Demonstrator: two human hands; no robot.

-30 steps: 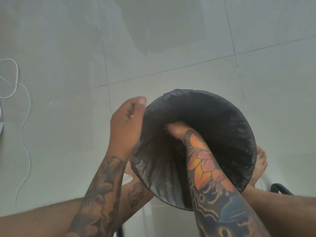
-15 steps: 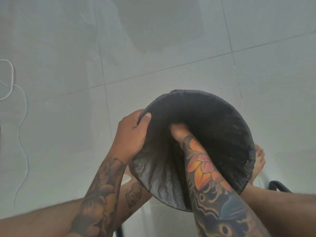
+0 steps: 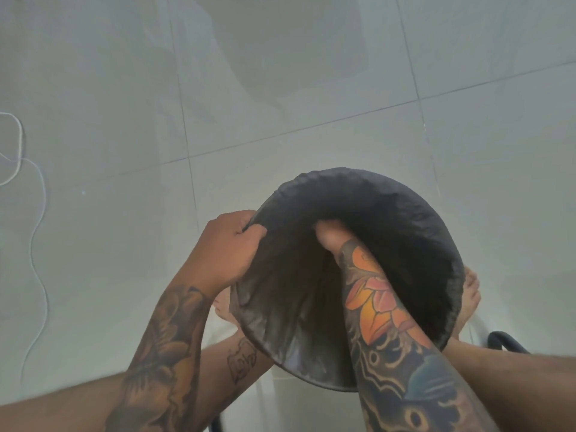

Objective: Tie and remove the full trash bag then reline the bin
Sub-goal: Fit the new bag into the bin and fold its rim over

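Head view: the bin (image 3: pixel 436 244) is held off the floor and tilted, mouth towards the camera, with bare feet visible past its left and right sides. A black liner (image 3: pixel 280 307) covers the inside wall and wraps over the rim. No tied, full bag is in view, so the removal step is judged complete and the relining in hand.

Left hand (image 3: pixel 227 247): at the left rim, fingers (image 3: pixel 249 235) curled over the edge and gripping the liner against it. Judged purpose: to pin the liner's hem to the rim and to steady the bin against the push from inside.

Right hand (image 3: pixel 330 235): inside the bin, forearm passing over the near rim. Only the wrist and the heel of the hand show; the fingers are lost in the dark plastic, so I cannot tell whether they are spread, curled or holding the liner. Judged purpose: to press the liner down towards the base and drive out trapped air.

Creases in the liner run from the near-left rim towards the right hand, suggesting slack not yet taken up.

Surroundings: pale tiled floor (image 3: pixel 124 73); a thin white cable (image 3: pixel 39 194) lies on it at far left, well apart from the bin. A dark curved tube (image 3: pixel 511 342) shows at the near right, function undetermined.

Risk noted: a hard push could pull the hem off the rim on the unheld right side.
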